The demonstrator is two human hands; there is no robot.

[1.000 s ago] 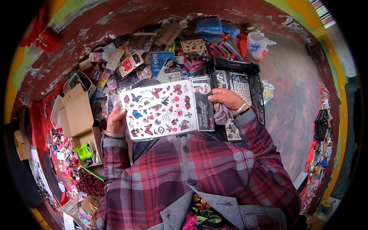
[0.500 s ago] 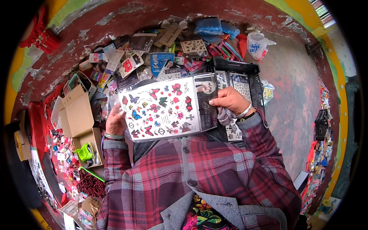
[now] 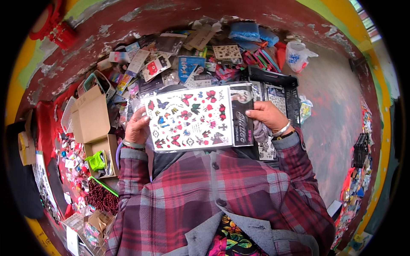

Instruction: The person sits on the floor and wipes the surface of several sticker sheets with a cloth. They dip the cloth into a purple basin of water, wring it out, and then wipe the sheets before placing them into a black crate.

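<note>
A packet of temporary tattoo sheets spans the space between my two hands in front of my chest. Its white sheet carries coloured butterflies and flowers, with a black card strip at the right end and clear wrap around it. My left hand is closed on the left edge, thumb on top. On the black end, my right hand grips with its thumb over the face and fingers underneath. A crumpled greyish cloth hangs by my right palm. Behind the packet stands a black crate holding patterned sheets.
Packaged goods lie heaped along the far wall, with blue bags and a white plastic bag. At left are an open cardboard box, a green plastic item, a white basket and dark red beads.
My view has shifted, so the surroundings sit farther right in the picture. The packet is more level now, still held in both hands.
</note>
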